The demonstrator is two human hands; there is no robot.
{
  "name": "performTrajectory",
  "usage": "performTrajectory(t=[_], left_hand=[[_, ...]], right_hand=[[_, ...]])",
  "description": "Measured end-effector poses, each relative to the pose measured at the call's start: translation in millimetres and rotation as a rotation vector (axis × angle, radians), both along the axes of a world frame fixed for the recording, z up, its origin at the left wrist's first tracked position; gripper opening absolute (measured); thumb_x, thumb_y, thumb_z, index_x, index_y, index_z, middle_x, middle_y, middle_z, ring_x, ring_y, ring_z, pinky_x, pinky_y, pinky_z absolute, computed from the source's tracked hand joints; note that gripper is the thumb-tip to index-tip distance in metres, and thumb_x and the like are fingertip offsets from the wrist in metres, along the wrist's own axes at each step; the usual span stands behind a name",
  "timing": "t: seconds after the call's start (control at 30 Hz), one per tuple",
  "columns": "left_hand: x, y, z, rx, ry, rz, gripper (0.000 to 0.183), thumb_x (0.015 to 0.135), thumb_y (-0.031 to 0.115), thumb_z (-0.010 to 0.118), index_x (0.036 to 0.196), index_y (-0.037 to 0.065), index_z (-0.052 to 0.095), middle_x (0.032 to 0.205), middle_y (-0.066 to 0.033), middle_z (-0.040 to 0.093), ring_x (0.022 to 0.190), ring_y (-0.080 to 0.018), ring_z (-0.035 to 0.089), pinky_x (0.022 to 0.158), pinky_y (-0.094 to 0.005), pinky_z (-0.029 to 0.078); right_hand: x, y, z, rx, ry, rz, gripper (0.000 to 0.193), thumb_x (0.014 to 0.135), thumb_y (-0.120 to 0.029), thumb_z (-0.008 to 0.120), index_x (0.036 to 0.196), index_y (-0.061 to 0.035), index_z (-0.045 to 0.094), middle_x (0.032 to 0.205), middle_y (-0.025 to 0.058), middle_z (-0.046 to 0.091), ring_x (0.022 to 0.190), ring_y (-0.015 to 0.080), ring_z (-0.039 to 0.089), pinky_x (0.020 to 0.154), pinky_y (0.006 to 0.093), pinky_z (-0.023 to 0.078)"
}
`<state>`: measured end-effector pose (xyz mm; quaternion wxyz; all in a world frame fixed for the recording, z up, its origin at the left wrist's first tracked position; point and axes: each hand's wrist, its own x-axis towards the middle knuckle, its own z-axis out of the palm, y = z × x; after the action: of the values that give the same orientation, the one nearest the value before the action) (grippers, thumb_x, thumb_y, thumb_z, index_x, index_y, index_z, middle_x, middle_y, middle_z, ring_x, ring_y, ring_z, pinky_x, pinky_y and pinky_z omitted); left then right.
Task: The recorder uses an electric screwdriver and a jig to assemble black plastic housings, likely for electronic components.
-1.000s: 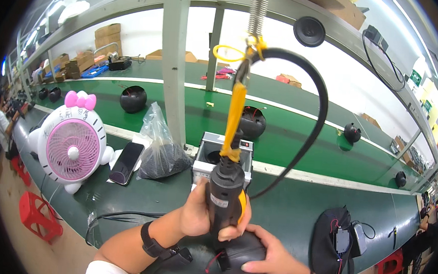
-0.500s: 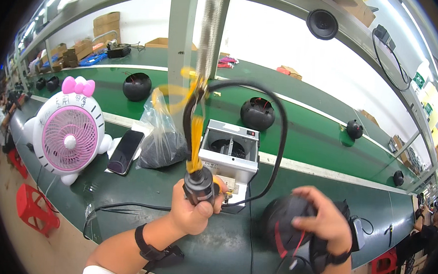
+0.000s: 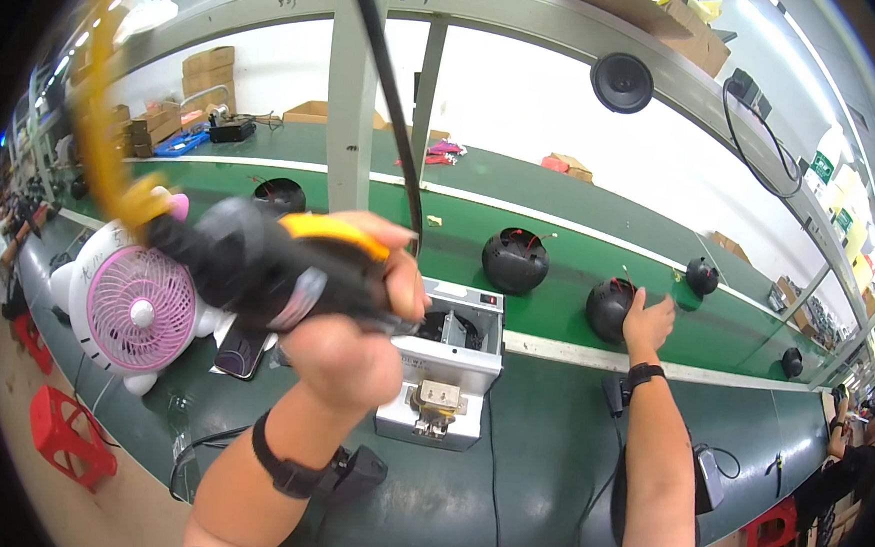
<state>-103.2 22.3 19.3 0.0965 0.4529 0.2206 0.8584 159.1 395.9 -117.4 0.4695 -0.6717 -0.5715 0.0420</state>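
My left hand is wrapped round a black electric screwdriver with a yellow lever. It is raised and tilted to the left, smeared by motion, and a coiled yellow cord hangs at its far end. My right hand reaches over the green conveyor, fingers stretched out at the right side of a round black shell with red wires on top. Whether the fingertips touch the shell is hard to tell. Below the left hand stands a grey metal screw feeder.
A pink and white fan and a phone stand at left on the bench. Other black shells ride on the conveyor. A metal upright rises behind. Cables and a black device lie near my left wrist.
My right hand has carried a black shell from the near bench to the conveyor, and its fingers have loosened. The screwdriver has swung up and tilted left in my left hand.
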Motion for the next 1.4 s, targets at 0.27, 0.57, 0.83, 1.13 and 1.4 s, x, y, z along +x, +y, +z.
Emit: performTrajectory(t=[0.27,0.57,0.83,1.13,1.4], left_hand=[[-13,17,14,-0.111,-0.004,0.017,0.077,0.088,0.07,0.058,0.11,-0.005,0.055,0.072,-0.0043,0.056,0.063,-0.0124,0.057,0.059,-0.0271,0.049],[-9,-50,35,-0.543,0.007,-0.102,0.06,0.094,0.048,0.065,0.121,-0.005,0.056,0.079,-0.0067,0.063,0.071,-0.0143,0.062,0.068,-0.029,0.051],[19,-47,9,-0.499,0.004,-0.064,0.098,0.07,0.096,0.044,0.103,0.003,0.053,0.059,-0.0003,0.05,0.049,-0.0122,0.052,0.048,-0.0283,0.047],[22,7,-52,-0.438,0.116,-0.219,0.075,0.093,0.072,0.048,0.102,-0.002,0.061,0.069,-0.0011,0.056,0.058,-0.0068,0.051,0.052,-0.022,0.042],[38,-21,-17,-0.488,-0.004,-0.246,0.094,0.083,0.088,0.035,0.102,-0.001,0.059,0.06,0.001,0.05,0.047,-0.0095,0.047,0.046,-0.0239,0.041]], right_hand=[[-99,-27,73,0.36,-0.231,0.834,0.082,0.072,-0.037,0.081,0.136,-0.0005,0.046,0.133,0.0208,0.053,0.127,0.0376,0.047,0.107,0.0467,0.039],[-165,19,64,-0.392,-0.412,0.88,0.136,0.049,-0.059,0.09,0.153,0.0014,0.025,0.146,0.0319,0.044,0.139,0.0457,0.039,0.111,0.0437,0.039],[-111,-43,73,-0.51,0.125,1.026,0.096,0.064,-0.036,0.091,0.134,0.0113,0.044,0.123,0.0216,0.06,0.109,0.0278,0.061,0.095,0.0371,0.05],[9,-301,119,-0.496,-0.351,1.446,0.101,0.054,-0.044,0.093,0.133,0.0008,0.051,0.126,0.0212,0.057,0.118,0.0361,0.057,0.103,0.0403,0.045],[-7,-346,44,0.318,-0.545,1.612,0.089,0.057,-0.033,0.088,0.138,-0.018,0.053,0.14,0.0185,0.047,0.122,0.0423,0.051,0.1,0.0563,0.045]])
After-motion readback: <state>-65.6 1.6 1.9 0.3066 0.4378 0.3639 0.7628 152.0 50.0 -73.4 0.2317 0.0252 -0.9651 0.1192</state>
